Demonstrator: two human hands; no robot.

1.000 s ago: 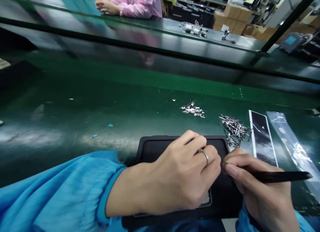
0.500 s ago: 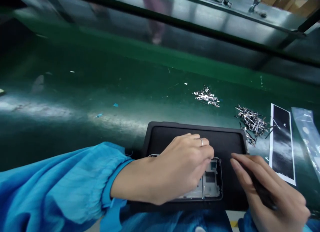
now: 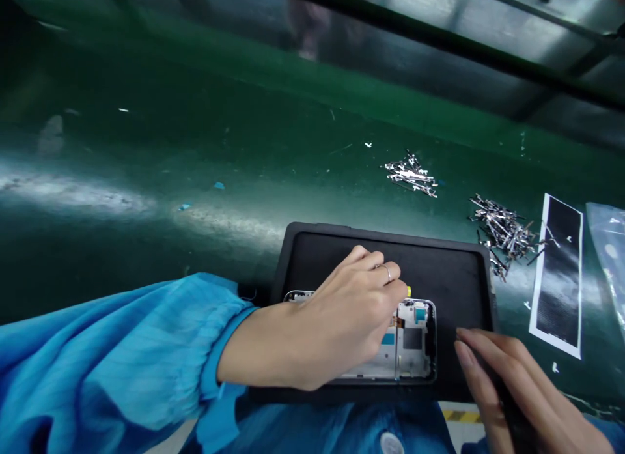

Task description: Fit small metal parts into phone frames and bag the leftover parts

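Note:
A phone's open mid-frame (image 3: 413, 363), silvery inside with blue patches and a dark square, lies flat on a black rimmed tray (image 3: 439, 265). My left hand (image 3: 346, 317), with a ring on one finger, reaches across it and covers its left and middle parts. Its fingers are curled closed near the frame's far edge, their tips hidden. Just beyond them shows a small yellow piece (image 3: 409, 290). My right hand (image 3: 522, 382) is apart from the frame at the tray's right side, thumb and forefinger pinched together. Something dark lies in its palm, too shadowed to name.
On the green bench, two piles of thin metallic strips, a smaller one (image 3: 413, 175) and a larger one (image 3: 505, 229), lie beyond the tray. A black sheet with white borders (image 3: 561, 271) and a clear plastic bag (image 3: 610, 245) are at right. A shelf edge (image 3: 439, 40) crosses the top.
My right hand has moved lower and nearer to me. My left hand has shifted slightly, showing more of the frame and the yellow piece. The whole view has tilted downward.

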